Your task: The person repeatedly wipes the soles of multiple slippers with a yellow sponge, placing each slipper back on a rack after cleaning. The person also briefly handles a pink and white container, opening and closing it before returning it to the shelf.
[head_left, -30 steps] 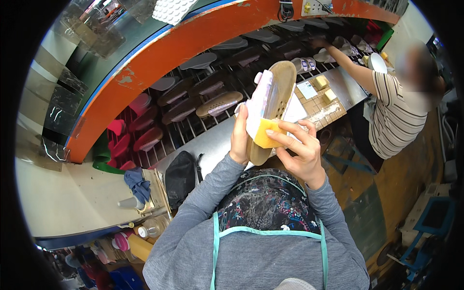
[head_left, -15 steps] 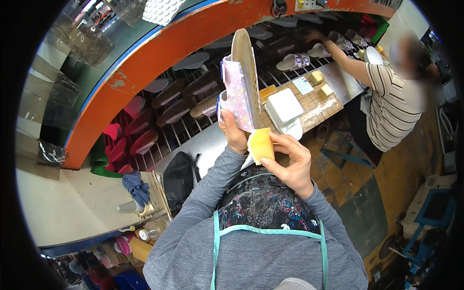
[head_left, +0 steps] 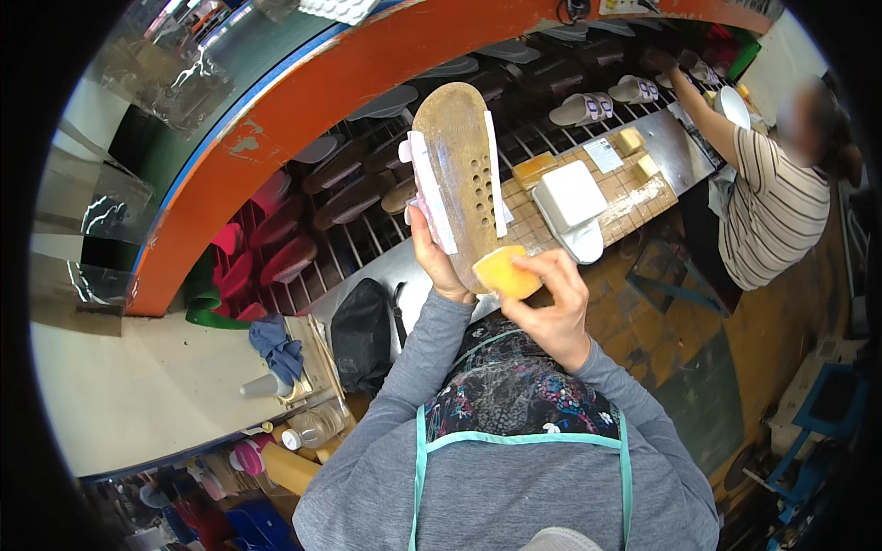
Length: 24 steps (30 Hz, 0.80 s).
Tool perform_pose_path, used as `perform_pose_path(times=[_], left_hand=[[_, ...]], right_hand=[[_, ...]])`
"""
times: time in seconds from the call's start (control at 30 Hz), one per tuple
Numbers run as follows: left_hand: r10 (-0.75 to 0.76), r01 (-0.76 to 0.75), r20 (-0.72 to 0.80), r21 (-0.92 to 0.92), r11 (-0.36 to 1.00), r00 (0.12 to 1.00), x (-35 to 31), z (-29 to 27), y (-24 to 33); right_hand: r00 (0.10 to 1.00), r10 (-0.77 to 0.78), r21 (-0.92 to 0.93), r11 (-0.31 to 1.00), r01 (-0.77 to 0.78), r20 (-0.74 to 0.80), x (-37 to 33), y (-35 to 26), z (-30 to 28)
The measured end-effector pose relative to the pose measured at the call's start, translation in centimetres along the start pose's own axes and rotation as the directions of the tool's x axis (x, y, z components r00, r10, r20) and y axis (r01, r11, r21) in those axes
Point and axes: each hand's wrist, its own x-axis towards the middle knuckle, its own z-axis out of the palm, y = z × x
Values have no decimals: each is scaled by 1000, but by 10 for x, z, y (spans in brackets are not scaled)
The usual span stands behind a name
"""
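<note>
In front of me my left hand (head_left: 435, 258) grips the heel end of a shoe last (head_left: 459, 174), toe pointing up and away. Its brown, worn underside faces me, with a cluster of small holes near the middle. A pale pink sandal upper (head_left: 430, 197) wraps the last, its white edges folded along both sides of the underside. My right hand (head_left: 559, 308) pinches a yellow sponge (head_left: 505, 273) between thumb and fingers. The sponge lies against the heel end of the underside, close to my left hand.
Beyond my hands a slatted conveyor (head_left: 372, 241) carries dark lasts and pale sandals under an orange arch (head_left: 239, 138). To the right, a white tub (head_left: 571, 195) and sponge blocks (head_left: 629, 140) sit on a board. A co-worker (head_left: 776, 174) reaches over the conveyor. A black bag (head_left: 360, 331) lies left.
The last has turned from edge-on to show its underside, tipping slightly left. The sponge has moved onto the heel end, still in my right hand. My view has shifted a little left.
</note>
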Motion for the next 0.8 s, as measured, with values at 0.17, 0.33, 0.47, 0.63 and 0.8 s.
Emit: perform_pose_path(times=[0.17, 0.33, 0.47, 0.63, 0.8], left_hand=[[7, -12, -75, -58, 998, 997, -1, -15, 19], [13, -23, -84, -128, 992, 996, -4, -25, 42], [61, -72, -131, -79, 994, 989, -1, -31, 44], [103, -98, -213, 34, 995, 972, 7, -34, 52], [30, -39, -116, -77, 996, 993, 9, -8, 21]], right_hand=[[995, 91, 38, 995, -90, -27, 16, 9, 12], [999, 45, 0, 999, -45, -19, 25, 4, 21], [983, -173, -89, 980, 178, 55, 26, 0, 32], [968, -189, -85, 975, 205, 166, 17, -7, 25], [1000, 16, -2, 1000, -16, 25, 24, -2, 12]])
